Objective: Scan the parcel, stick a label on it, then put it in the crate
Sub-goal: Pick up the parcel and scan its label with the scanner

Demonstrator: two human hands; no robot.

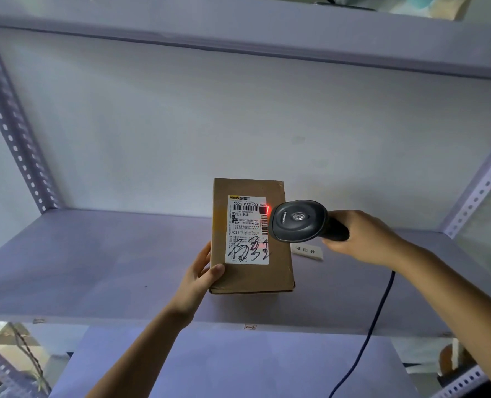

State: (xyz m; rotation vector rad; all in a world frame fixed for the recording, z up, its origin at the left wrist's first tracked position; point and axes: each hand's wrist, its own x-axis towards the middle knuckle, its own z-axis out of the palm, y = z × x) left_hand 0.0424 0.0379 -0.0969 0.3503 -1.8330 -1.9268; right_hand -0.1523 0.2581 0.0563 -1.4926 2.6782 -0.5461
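A brown cardboard parcel [278, 271] with a white shipping label [247, 231] is held above the shelf, its label facing me. My left hand [202, 271] grips the parcel's lower left edge, thumb on the front. My right hand [365, 239] holds a black barcode scanner [298, 221] just right of the parcel, its head over the label's right edge. A red scan light [268, 209] glows on the label beside the barcode. No crate is in view.
A grey metal shelf board [94, 268] lies under the parcel, with perforated uprights [11, 122] at both sides and another shelf overhead. A small white label strip [307, 250] lies on the shelf behind the scanner. The scanner's cable [373, 326] hangs down at the right.
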